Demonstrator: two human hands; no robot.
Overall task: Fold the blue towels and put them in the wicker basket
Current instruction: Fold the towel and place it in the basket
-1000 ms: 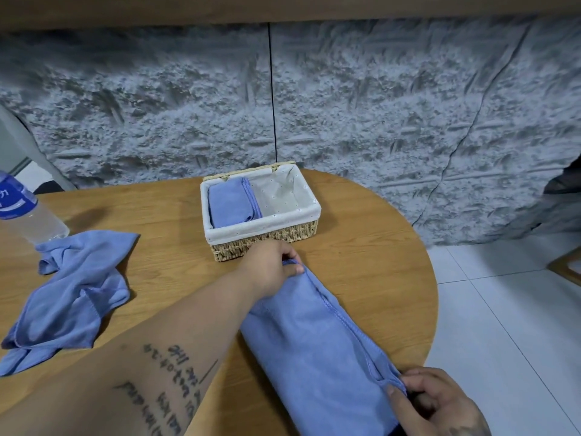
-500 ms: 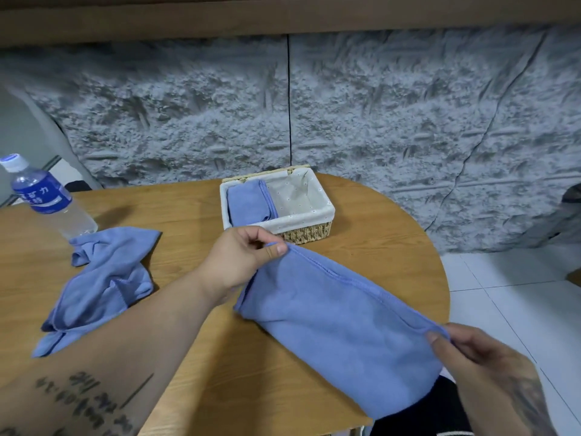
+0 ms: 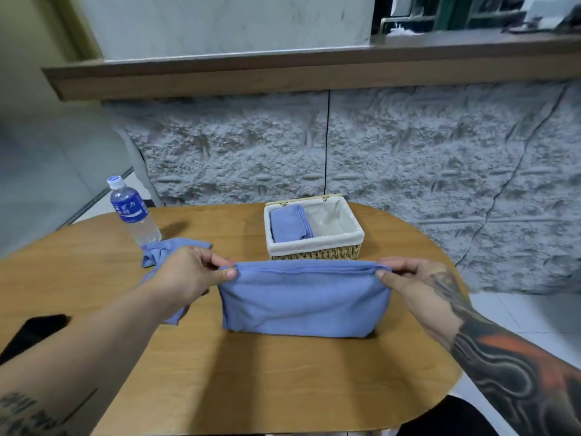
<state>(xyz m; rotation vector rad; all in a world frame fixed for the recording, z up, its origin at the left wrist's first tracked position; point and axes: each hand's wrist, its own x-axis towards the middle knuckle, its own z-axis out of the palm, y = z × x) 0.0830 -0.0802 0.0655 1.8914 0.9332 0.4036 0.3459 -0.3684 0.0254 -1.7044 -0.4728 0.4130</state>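
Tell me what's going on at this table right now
A person is folding blue towels at a wooden table. The left hand and right hand each pinch a top corner of a half-folded towel, holding it stretched just in front of the wicker basket. One folded towel already lies in the basket's left side; the right side is bare. Another crumpled towel waits beside a water bottle.

crumpled towel [image 3: 158, 253] partly behind left hand [image 3: 185, 275], bottle label [image 3: 129, 209] unreadable
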